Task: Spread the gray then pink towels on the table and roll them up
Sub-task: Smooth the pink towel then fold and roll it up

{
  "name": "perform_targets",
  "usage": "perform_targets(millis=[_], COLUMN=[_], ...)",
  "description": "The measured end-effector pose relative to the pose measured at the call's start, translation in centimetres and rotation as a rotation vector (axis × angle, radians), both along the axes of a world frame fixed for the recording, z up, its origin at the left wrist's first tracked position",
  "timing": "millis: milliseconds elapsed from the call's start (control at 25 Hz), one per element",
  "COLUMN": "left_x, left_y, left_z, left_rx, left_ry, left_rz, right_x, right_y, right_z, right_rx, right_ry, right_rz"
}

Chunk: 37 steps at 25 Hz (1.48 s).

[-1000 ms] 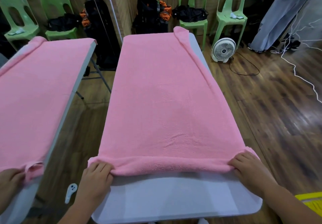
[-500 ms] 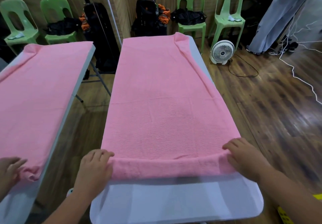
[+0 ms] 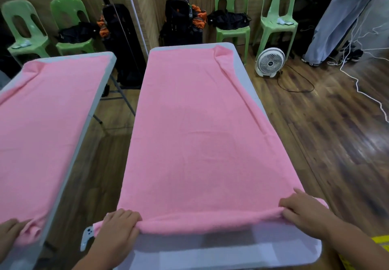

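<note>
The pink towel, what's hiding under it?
A white table, showing bare at its near end and along the right edge. The pink towel covers the rest, so that part cannot be seen.

Even indoor light, floor glare, wide-angle edge warping.

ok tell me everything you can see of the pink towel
The pink towel looks like soft terry cloth. It lies spread lengthwise over the white table, leaving a bare strip at the near end. Its near edge is turned into a low roll across the width; the left hand grips one end and the right hand the other. A raised fold runs along its right side up to a bunched far corner.
</note>
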State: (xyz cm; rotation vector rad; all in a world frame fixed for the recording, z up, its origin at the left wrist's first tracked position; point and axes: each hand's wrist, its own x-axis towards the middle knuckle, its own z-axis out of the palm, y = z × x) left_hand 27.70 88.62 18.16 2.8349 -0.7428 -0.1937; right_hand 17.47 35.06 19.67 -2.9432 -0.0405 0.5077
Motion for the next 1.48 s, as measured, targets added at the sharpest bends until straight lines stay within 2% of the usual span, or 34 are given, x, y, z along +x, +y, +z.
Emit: perform_targets(millis=[80, 160, 240, 320, 440, 560, 680, 840, 880, 960, 1000, 1080, 1120, 1200, 1280, 1400, 1480], left_x=[1.3, 3.7, 5.6, 4.7, 1.2, 1.5, 2.3, 3.2, 4.3, 6.8, 7.6, 7.1, 6.1, 4.3, 4.0, 5.1, 4.8], left_y=[0.1, -0.7, -1.5, -2.4, -2.7, -2.5, -3.4, -3.4, -3.3, -3.5, -3.7, -4.1, -4.2, -3.5, -2.9, -3.3, -3.5], left_z=[0.1, 0.4, 0.7, 0.8, 0.0, -1.4, -0.7, 1.1, 1.3, 1.4, 1.3, 1.1, 1.0, 0.4, -0.3, -0.4, -0.1], left_rx=[0.032, 0.084, 0.081, 0.047, 0.098, 0.072, -0.017, 0.038, 0.032, 0.014, 0.013, 0.022, 0.02, 0.064, 0.13, 0.072, 0.054], left_ry=[0.07, 0.111, 0.01, -0.096, -0.036, 0.001, -0.012, 0.102, 0.118, 0.05, -0.046, -0.182, -0.199, -0.129, -0.061, -0.095, -0.124], left_rz=[-0.023, 0.009, 0.087, 0.089, -0.094, 0.042, 0.113, 0.019, 0.025, 0.07, 0.077, 0.06, 0.031, 0.006, 0.065, 0.134, 0.099], right_x=[1.3, 3.2, 4.0, 3.2, 0.4, 0.0, 1.0, 3.3, 4.5, 6.6, 7.3, 7.0, 6.0, 3.4, 2.1, 2.3, 2.6], right_y=[-0.5, -0.8, -0.5, 0.7, 2.0, 1.8, 2.2, 1.8, 1.4, 1.0, 1.1, 1.3, 1.6, 1.8, 1.4, 0.9, 1.2], right_z=[0.4, 0.7, 0.5, 0.4, -1.3, -3.4, -2.1, 1.0, 1.1, 1.2, 1.2, 0.6, 0.3, -0.8, -2.1, -3.0, -1.9], right_rx=[0.051, 0.084, -0.028, -0.032, -0.016, -0.008, 0.014, 0.092, 0.099, 0.065, 0.025, -0.054, -0.056, -0.066, -0.043, 0.044, 0.042], right_ry=[0.139, 0.1, -0.155, -0.362, -0.297, -0.274, -0.255, 0.082, 0.109, 0.03, -0.079, -0.296, -0.335, -0.305, -0.28, -0.332, -0.298], right_rz=[-0.047, -0.119, -0.062, 0.095, 0.231, 0.112, 0.07, -0.009, -0.042, -0.117, -0.118, 0.037, 0.133, 0.206, 0.125, 0.046, 0.047])
